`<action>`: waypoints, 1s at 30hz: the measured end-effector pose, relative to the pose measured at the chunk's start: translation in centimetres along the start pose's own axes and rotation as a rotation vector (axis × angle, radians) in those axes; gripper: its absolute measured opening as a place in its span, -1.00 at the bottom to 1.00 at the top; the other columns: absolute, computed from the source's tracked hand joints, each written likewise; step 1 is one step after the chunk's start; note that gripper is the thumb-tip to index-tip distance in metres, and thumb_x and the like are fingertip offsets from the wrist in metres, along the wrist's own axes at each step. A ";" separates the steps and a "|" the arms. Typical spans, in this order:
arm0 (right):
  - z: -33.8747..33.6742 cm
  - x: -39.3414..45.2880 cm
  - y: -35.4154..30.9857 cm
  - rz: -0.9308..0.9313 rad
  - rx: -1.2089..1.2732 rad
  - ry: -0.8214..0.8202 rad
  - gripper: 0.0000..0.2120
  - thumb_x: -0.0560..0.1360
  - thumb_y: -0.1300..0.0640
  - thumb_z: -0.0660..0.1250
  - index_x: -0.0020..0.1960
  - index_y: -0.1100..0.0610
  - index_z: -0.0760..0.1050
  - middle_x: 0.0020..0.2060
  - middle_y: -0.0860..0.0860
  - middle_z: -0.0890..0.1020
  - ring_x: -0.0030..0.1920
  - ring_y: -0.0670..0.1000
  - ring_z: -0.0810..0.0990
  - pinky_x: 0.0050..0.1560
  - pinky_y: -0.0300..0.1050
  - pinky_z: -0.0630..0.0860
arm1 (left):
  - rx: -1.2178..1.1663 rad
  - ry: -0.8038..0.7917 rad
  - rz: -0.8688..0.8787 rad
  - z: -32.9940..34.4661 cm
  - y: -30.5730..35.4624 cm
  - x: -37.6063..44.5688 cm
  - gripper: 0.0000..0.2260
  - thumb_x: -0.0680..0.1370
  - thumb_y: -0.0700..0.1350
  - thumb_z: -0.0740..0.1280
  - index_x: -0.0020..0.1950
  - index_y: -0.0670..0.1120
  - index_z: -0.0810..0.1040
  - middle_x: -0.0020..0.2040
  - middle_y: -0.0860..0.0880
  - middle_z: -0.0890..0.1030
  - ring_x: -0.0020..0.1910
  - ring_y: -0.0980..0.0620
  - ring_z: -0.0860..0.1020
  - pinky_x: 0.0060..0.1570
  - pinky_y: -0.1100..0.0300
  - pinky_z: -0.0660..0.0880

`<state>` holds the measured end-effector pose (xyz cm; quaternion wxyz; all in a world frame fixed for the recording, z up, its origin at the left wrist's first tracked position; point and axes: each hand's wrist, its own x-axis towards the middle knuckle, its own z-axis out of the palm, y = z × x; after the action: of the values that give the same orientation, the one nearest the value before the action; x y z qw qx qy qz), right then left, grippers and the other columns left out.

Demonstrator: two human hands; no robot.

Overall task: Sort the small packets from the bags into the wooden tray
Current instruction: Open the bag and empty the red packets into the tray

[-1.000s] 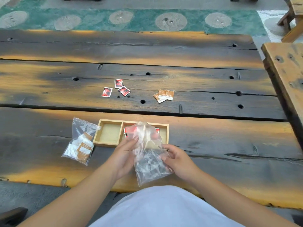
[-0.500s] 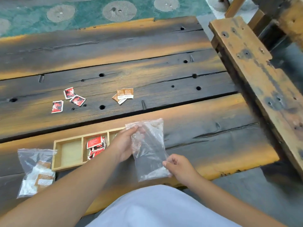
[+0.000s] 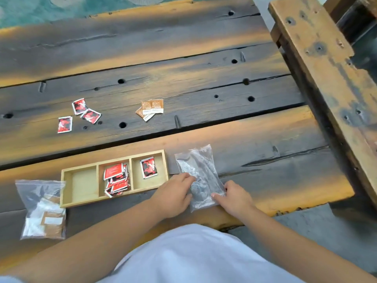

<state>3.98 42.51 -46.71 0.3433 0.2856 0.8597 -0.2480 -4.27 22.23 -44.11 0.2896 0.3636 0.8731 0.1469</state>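
Note:
A wooden tray (image 3: 65,188) with three compartments lies near the table's front edge. Its middle compartment holds several red packets (image 3: 116,178), its right one a single red packet (image 3: 148,167), and its left one is bare. Right of the tray an empty clear bag (image 3: 199,172) lies flat on the table. My left hand (image 3: 173,194) presses on the bag's left side and my right hand (image 3: 232,198) holds down its lower right corner. A second clear bag (image 3: 42,209) with brown and white packets lies left of the tray.
Three loose red packets (image 3: 78,114) and a small pile of brown packets (image 3: 152,109) lie farther back on the dark plank table (image 3: 183,58). A wooden bench (image 3: 326,68) runs along the right side. My white clothing fills the bottom of the view.
The empty bag went from being held up over the tray to lying flat on the table right of it, both hands coming down with it. The view swung right.

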 end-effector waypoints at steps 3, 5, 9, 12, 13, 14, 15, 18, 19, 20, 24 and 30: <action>-0.7 -0.1 -0.8 -0.106 -0.240 0.111 -0.40 0.45 -0.36 0.23 0.28 0.05 0.32 0.21 0.02 0.39 0.22 0.14 0.49 0.07 0.06 0.51 | 0.233 -0.077 0.124 1.9 0.0 0.6 -0.56 0.54 -0.05 0.22 0.42 -0.07 0.31 0.43 -0.17 0.33 0.39 -0.19 0.32 0.30 -0.06 0.37; -1.2 0.2 -1.0 -0.306 -0.330 0.230 -0.41 0.48 -0.28 0.26 0.36 0.05 0.29 0.29 0.04 0.35 0.28 0.13 0.41 0.20 0.04 0.46 | 0.289 -0.080 0.148 2.6 0.1 1.0 -0.53 0.53 -0.03 0.25 0.43 -0.06 0.29 0.48 -0.20 0.27 0.45 -0.21 0.23 0.34 -0.09 0.34; -2.2 1.6 -1.7 -0.649 -0.542 0.206 -0.26 0.50 -0.17 0.32 0.54 0.07 0.12 0.57 0.08 0.11 0.54 0.13 0.13 0.43 0.09 0.21 | 0.332 -0.100 0.079 3.5 0.2 2.0 -0.32 0.55 0.12 0.25 0.56 -0.14 0.08 0.57 -0.23 0.06 0.55 -0.22 0.01 0.51 -0.10 0.09; -2.4 3.4 -2.3 -0.688 -0.670 0.090 -0.10 0.48 -0.22 0.33 0.60 0.07 -0.09 0.61 0.05 -0.16 0.60 0.09 -0.16 0.51 0.12 0.03 | 0.316 -0.136 -0.010 4.2 -0.3 3.0 -0.25 0.57 0.18 0.19 0.58 -0.16 -0.07 0.59 -0.24 -0.06 0.57 -0.22 -0.08 0.53 -0.11 0.00; -2.4 4.1 -2.3 -0.683 -0.711 0.064 -0.06 0.47 -0.24 0.33 0.60 0.07 -0.15 0.60 0.05 -0.20 0.59 0.09 -0.20 0.53 0.13 0.00 | 0.321 -0.152 -0.020 4.4 -0.5 3.2 -0.24 0.57 0.17 0.19 0.58 -0.16 -0.10 0.59 -0.24 -0.09 0.57 -0.22 -0.09 0.53 -0.11 -0.01; -2.4 4.5 -2.3 -0.672 -0.749 0.041 -0.02 0.47 -0.26 0.32 0.60 0.08 -0.20 0.60 0.05 -0.22 0.59 0.09 -0.22 0.53 0.13 -0.01 | 0.331 -0.166 -0.027 4.6 -0.7 3.2 -0.23 0.57 0.16 0.20 0.58 -0.15 -0.13 0.59 -0.25 -0.12 0.57 -0.23 -0.11 0.53 -0.11 -0.03; -2.3 5.0 -2.3 -0.654 -0.775 0.025 0.00 0.47 -0.27 0.32 0.59 0.08 -0.24 0.60 0.05 -0.23 0.59 0.10 -0.22 0.54 0.13 -0.01 | 0.342 -0.181 -0.035 4.7 -0.8 3.3 -0.22 0.57 0.14 0.21 0.58 -0.15 -0.17 0.59 -0.25 -0.16 0.57 -0.23 -0.14 0.54 -0.11 -0.06; -1.8 5.6 -2.1 -0.610 -0.793 0.006 0.06 0.45 -0.34 0.30 0.59 0.07 -0.31 0.60 0.04 -0.25 0.59 0.10 -0.23 0.53 0.14 -0.01 | 0.343 -0.211 -0.066 4.8 -0.8 3.3 -0.21 0.58 0.11 0.20 0.57 -0.12 -0.26 0.58 -0.22 -0.27 0.56 -0.23 -0.24 0.52 -0.10 -0.14; -1.7 5.7 -2.0 -0.605 -0.794 0.003 0.07 0.44 -0.36 0.29 0.58 0.06 -0.33 0.59 0.04 -0.26 0.59 0.09 -0.25 0.53 0.16 -0.02 | 0.336 -0.216 -0.079 4.8 -0.7 3.4 -0.20 0.58 0.12 0.20 0.57 -0.12 -0.27 0.57 -0.21 -0.29 0.55 -0.23 -0.26 0.51 -0.11 -0.15; -1.6 5.9 -1.9 -0.603 -0.799 -0.002 0.09 0.43 -0.38 0.28 0.58 0.06 -0.35 0.59 0.03 -0.28 0.59 0.09 -0.26 0.54 0.18 -0.04 | 0.329 -0.220 -0.091 4.9 -0.7 3.4 -0.18 0.57 0.13 0.21 0.57 -0.11 -0.28 0.57 -0.19 -0.30 0.55 -0.22 -0.28 0.52 -0.12 -0.16; -1.5 6.2 -1.4 -0.598 -0.821 -0.020 0.14 0.39 -0.45 0.26 0.56 0.05 -0.40 0.57 0.03 -0.33 0.58 0.10 -0.31 0.54 0.23 -0.08 | 0.292 -0.233 -0.130 5.1 -0.7 3.8 -0.11 0.51 0.14 0.28 0.57 -0.07 -0.27 0.58 -0.15 -0.32 0.55 -0.21 -0.30 0.51 -0.20 -0.16; -1.6 5.9 -1.8 -0.588 -0.816 -0.023 0.14 0.38 -0.43 0.28 0.56 0.06 -0.39 0.57 0.03 -0.33 0.57 0.10 -0.31 0.53 0.26 -0.06 | 0.305 -0.223 -0.142 4.7 -0.3 4.0 -0.10 0.50 0.15 0.32 0.58 -0.07 -0.22 0.59 -0.15 -0.28 0.56 -0.21 -0.27 0.49 -0.21 -0.19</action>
<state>-1.45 44.11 -49.62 0.3523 -0.1289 0.9268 0.0191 -3.85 25.08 -49.56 0.3359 0.3546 0.8712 -0.0492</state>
